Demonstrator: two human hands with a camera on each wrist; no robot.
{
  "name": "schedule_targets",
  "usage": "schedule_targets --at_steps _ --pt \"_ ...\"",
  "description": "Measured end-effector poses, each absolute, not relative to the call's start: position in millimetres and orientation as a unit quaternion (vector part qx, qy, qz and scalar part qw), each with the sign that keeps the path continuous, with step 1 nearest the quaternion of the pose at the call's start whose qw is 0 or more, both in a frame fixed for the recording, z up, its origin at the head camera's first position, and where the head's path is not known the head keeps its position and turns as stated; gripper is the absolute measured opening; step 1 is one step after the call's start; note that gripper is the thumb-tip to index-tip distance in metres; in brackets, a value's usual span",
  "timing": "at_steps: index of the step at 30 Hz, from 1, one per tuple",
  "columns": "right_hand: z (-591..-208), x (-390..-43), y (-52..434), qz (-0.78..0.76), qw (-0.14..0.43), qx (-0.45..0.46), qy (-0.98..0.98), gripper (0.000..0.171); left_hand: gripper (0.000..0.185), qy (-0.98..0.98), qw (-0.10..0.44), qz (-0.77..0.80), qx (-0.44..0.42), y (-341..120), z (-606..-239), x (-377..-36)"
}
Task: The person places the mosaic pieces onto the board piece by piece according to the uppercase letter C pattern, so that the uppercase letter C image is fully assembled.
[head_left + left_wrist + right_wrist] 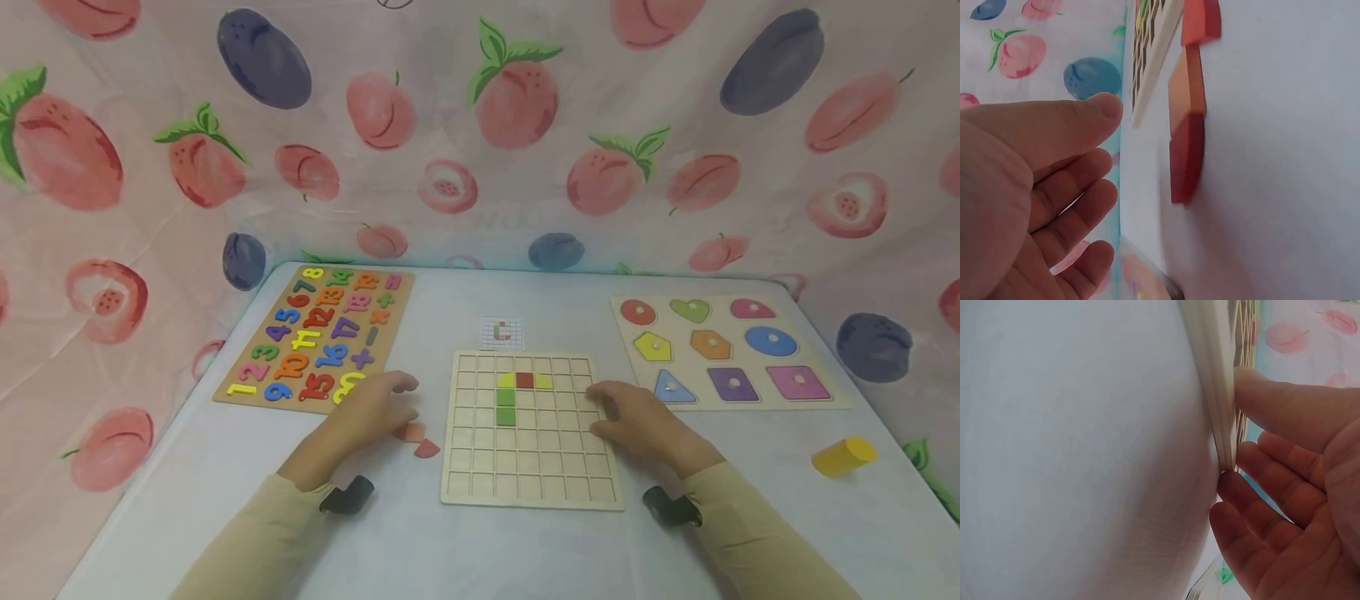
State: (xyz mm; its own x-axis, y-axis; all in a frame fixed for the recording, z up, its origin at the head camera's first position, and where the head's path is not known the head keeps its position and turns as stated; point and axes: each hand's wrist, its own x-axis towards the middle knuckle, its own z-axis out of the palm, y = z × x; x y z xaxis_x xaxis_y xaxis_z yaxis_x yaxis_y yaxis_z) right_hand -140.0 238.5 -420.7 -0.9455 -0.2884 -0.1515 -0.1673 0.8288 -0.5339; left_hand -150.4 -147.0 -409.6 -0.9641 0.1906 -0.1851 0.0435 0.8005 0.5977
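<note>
Three wooden boards on white table [480, 550]: number board [318, 337] at left of centre, grid board [529, 467] at lower centre, shape board [723, 350] at right of centre. Legible writing only on number board: coloured numerals, among them 1, 2, 3, 4, 5, 6, 7, 8, 9, 15, with arithmetic signs along its right edge. Small pattern card [502, 332] just above grid board, print too small to read.

Left hand [372, 414] at lower left of centre, fingers relaxed and nearly straight, gripping nothing; fingertips beside loose reddish pieces [418, 440]. In left wrist view, three such pieces [1188, 125] flat on table, just past fingertips [1107, 106], not touched. Pieces between left hand and left edge of grid board.

Right hand [637, 421] at right edge of grid board, fingers extended. In right wrist view, fingertips [1247, 381] pressed against board edge [1216, 394], thumb along its rim; no closed grip.

Five pieces seated in grid, near its top: two yellow quarter shapes, one red square [525, 380], two green squares [506, 406] stacked below.

Nine knobbed shapes in shape board, three rows of three. One yellow cylinder [843, 456] lying at lower right of frame, well apart from both hands.
</note>
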Motion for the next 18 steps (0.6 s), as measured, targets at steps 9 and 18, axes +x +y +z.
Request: schedule_targets --at_steps 9,18 --pt "-420.4 -141.4 237.2 -0.261 0.112 -0.123 0.951 0.053 0.042 0.942 0.116 0.307 0.071 -165.2 -418.9 -148.5" --pt "-422.2 -141.6 238.0 -0.26 0.11 -0.123 0.951 0.053 0.039 0.943 0.126 0.297 0.08 -181.0 -419.1 -138.5"
